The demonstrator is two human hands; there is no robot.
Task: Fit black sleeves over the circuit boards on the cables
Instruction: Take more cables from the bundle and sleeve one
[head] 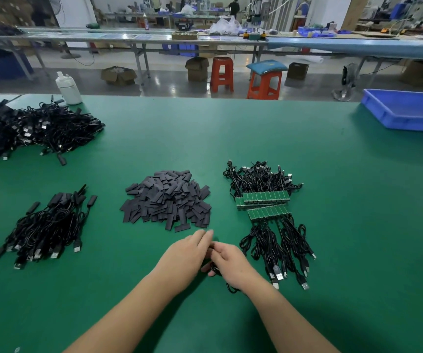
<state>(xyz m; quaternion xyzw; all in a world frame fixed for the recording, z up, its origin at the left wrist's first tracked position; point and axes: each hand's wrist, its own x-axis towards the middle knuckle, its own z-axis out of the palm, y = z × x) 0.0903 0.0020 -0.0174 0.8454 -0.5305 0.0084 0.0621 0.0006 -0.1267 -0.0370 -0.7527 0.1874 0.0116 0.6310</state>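
Below the sleeve pile [167, 198], right hand [231, 263] is gripping one black cable [227, 286]; left hand [187, 253], fingers straight, is apparently sleeving its hidden board; next, seating fully.

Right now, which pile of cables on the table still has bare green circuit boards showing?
The bundle to the right of the sleeve pile: the unsleeved cables show rows of green boards. The two cable piles on the left look all black.

Both forearms bare, no sleeves; left grip [188, 250] and right grip [228, 263] ungloved.
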